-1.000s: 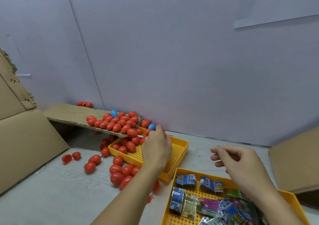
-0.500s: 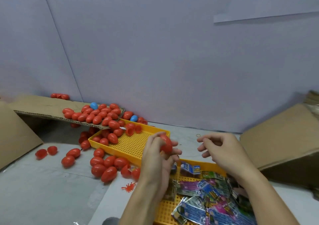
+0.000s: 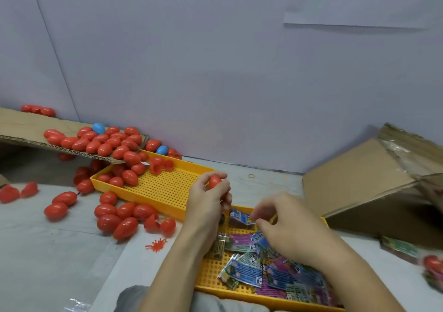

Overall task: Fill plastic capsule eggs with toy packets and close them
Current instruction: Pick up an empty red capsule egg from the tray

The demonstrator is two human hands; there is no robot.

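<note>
While a red capsule egg (image 3: 215, 181) is being held up in the curled fingers of the left hand (image 3: 208, 200), above the gap between the two yellow trays, the right hand (image 3: 286, 224) is being held over the near tray (image 3: 213, 267). Its fingers are being bent downward toward a blue toy packet (image 3: 240, 216) at the tray's far edge; the hand is blurred, so whether the packet is being pinched cannot be told. A loose heap of toy packets (image 3: 268, 267) is being kept in the near tray. A few red eggs and open halves are being kept in the far tray (image 3: 165, 189), at its left end. More red eggs (image 3: 119, 218) are being left lying on the floor beside it, and others, with a blue egg (image 3: 98, 128), are being carried on a cardboard flap (image 3: 28, 129).
</note>
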